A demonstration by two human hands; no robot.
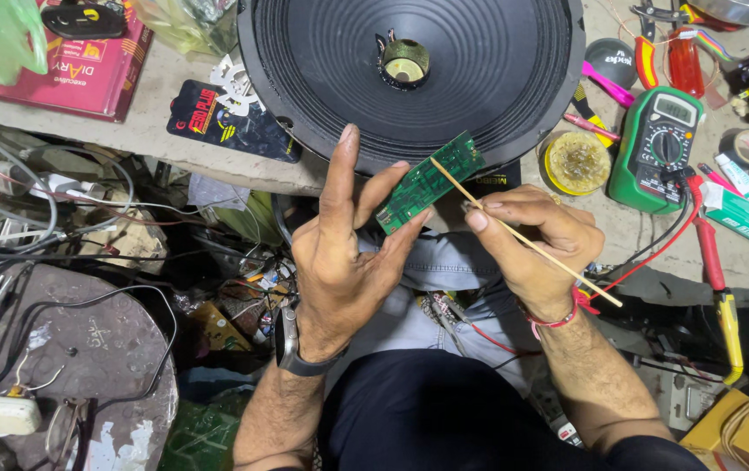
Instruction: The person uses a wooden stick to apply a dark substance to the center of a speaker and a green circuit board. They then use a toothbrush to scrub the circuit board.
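The left hand pinched a green circuit board between thumb and fingers, just near of the speaker cone. The right hand gripped a thin wooden stick touching the board; its fingertips were partly hidden.

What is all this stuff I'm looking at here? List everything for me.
circuit board: one, green, pinched in the left hand
thin stick: one, tan, in the right hand, tip on the circuit board
speaker cone: one, black, on the bench top centre
multimeter: one, green, bench right
round tin: one, yellow, left of the multimeter
book: one, red, bench top left
probe leads: red with a yellow handle, right edge
round metal plate: one, grey, lower left
wristwatch: one, black, left wrist
left hand: holding the board
right hand: holding the stick
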